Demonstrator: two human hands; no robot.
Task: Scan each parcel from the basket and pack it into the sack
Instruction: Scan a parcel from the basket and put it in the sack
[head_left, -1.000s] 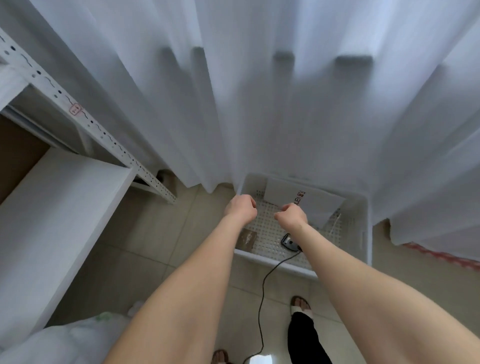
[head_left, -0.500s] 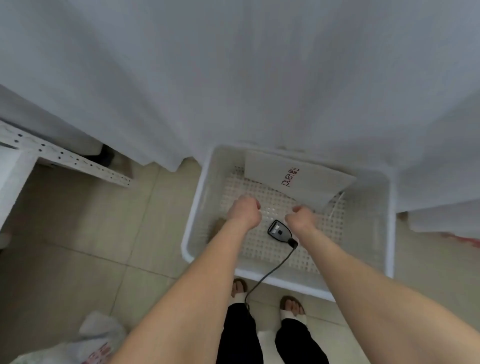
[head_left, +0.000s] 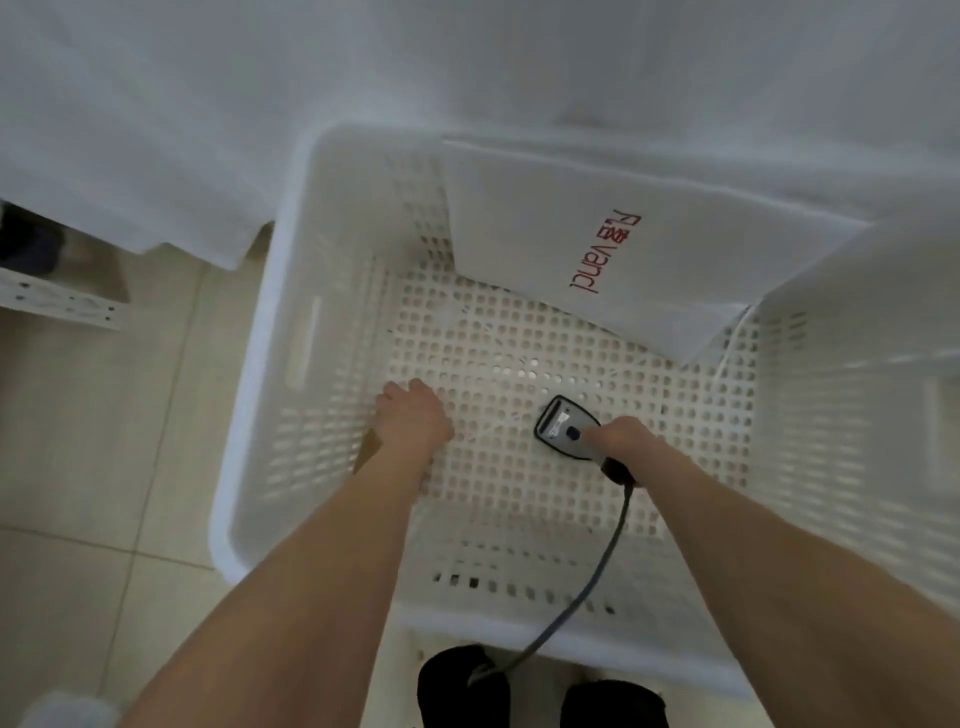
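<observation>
A white perforated plastic basket stands on the tiled floor below me. A flat white parcel with red lettering leans against its far wall. A small brown parcel lies at the basket's left side, mostly hidden under my left wrist. My left hand is down inside the basket right over it, knuckles up, fingers out of sight. My right hand grips a grey and black barcode scanner low over the basket floor, its cable trailing back over the near rim.
White curtains hang behind the basket and drape over its right side. A white metal shelf rail juts in at the left. A white sack corner shows at the bottom left. My feet stand just before the basket.
My view has dropped closer over the basket. Both hands have gone down into it, the left toward the brown parcel at the left side, the right carrying the scanner.
</observation>
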